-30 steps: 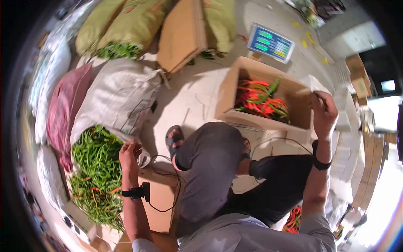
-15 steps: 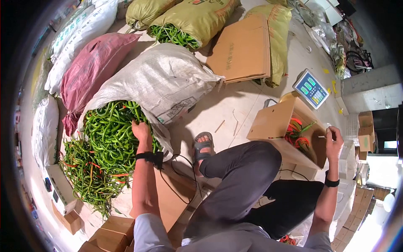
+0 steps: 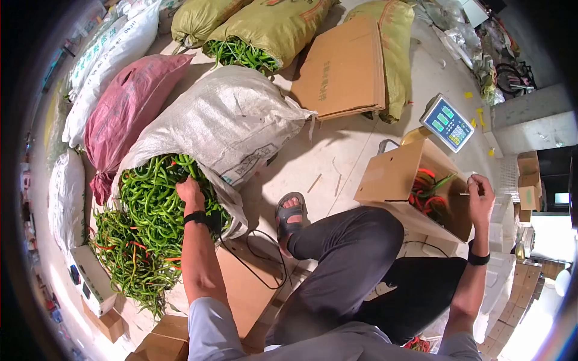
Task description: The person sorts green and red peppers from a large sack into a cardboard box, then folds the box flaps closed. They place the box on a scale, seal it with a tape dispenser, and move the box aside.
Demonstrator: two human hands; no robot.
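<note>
Left hand: my left hand (image 3: 190,194) is in the green peppers (image 3: 158,201), just inside the open edge of the white sack (image 3: 223,114); its fingers are partly hidden, so I cannot tell how wide they are or what they hold
Right hand: my right hand (image 3: 481,201) is at the right edge of the open carton (image 3: 385,174), fingers bent and narrow; I cannot tell whether they pinch anything
Pepper direction: I see the green ones curled and pointing every way, with no shared long axis
Sack direction: long axis runs lower left to upper right, mouth toward the lower left
Carton contents: red peppers (image 3: 428,201), with some green among them
Count: one open white sack, one carton of red peppers, one scale display (image 3: 448,123), one pink sack (image 3: 129,105), three yellow-green sacks (image 3: 265,27); peppers too many and overlapped for me to count
</note>
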